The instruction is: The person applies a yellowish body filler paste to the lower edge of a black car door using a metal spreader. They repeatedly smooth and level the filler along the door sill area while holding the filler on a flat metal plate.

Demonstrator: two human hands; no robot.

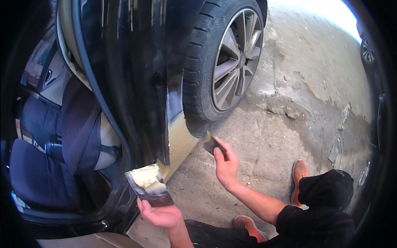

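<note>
My left hand (159, 214) holds a flat rectangular plate (155, 198) from below, next to the door opening of a dark car. A mound of pale yellow body filler (147, 176) covers the plate's far part. Between thumb and fingers of my right hand (228, 166) is a small dark spreader (210, 145), with yellowish filler at its tip. The spreader is just off the lower corner of the wheel arch, apart from the bodywork as far as I can see. Yellowish filler coats the lower body panel (181, 138) behind the door opening.
A tyre on an alloy wheel (238, 62) stands just beyond the coated panel. Through the door opening show dark seats (40, 173). Under me lies a rough, stained concrete floor (260, 145), with a plastic bottle (364, 173) at the right. Another vehicle's wheel (368, 51) is at the far right.
</note>
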